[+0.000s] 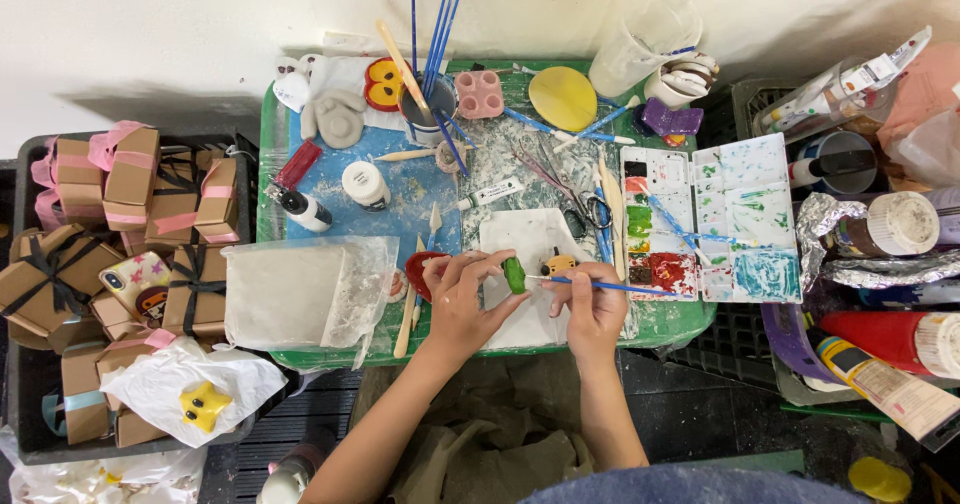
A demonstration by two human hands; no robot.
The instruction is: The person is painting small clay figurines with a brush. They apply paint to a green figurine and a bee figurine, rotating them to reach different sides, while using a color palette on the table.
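- Head view, lower centre of the frame: left hand (462, 299) is curled, its fingertips pinching a small green piece (514, 275) and holding it up just above a white sheet (530, 239) on the green table (268, 144).
- Right hand (593, 309), just right of it, is closed in a pen-like hold around a thin blue paintbrush (600, 285); the brush lies nearly level and its tip touches or almost touches the green piece.
- Small yellow-and-dark figure (558, 262) stands on the white sheet just above the right hand.
- Red dish-shaped piece (420, 269) sits just left of the left hand, beside a clear plastic bag (300, 294) holding a pale slab.
- Right of centre: an open white paint palette (710, 219) with red, green, yellow and turquoise smears, another brush resting across it.
- Upper centre: a cup (432, 104) holding blue-handled brushes, a yellow oval disc (563, 98), a pink mould (478, 94) and a clear measuring jug (640, 39).
- Left of the frame: a dark tray (30, 154) filled with brown ribboned boxes (130, 179); a yellow star figure (205, 404) lies on white wrapping at lower left.
- Far right: paint tubes (880, 359) and crumpled foil (830, 226).
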